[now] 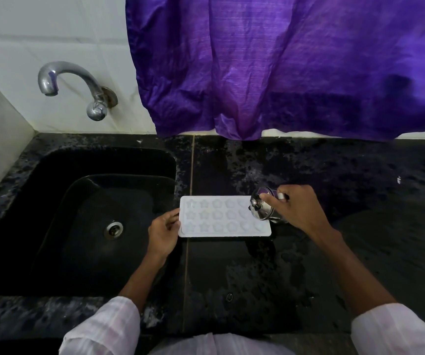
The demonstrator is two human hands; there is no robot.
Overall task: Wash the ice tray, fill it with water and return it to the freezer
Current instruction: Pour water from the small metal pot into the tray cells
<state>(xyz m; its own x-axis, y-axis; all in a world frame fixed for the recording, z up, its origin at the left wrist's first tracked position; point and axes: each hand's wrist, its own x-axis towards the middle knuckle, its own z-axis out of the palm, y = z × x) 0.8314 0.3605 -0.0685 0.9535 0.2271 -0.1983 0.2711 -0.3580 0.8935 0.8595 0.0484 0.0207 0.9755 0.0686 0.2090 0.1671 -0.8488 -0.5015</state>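
The right hand (299,211) grips a small steel cup (266,208), tipped over the near-right cells of the ice tray (221,217); whether water is flowing cannot be told. The left hand (164,233) pinches the tray's left short edge, steadying it. The tray lies flat on the black table (308,265) between both hands, its left end just beside the sink (78,219) rim. Beyond the left hand, a tap (60,78) juts from the tiled wall; beyond the right hangs a purple cloth (283,65). The tray looks light, thin plastic, probably flexible and wet-slick; filled, it should be carried level by both short ends.
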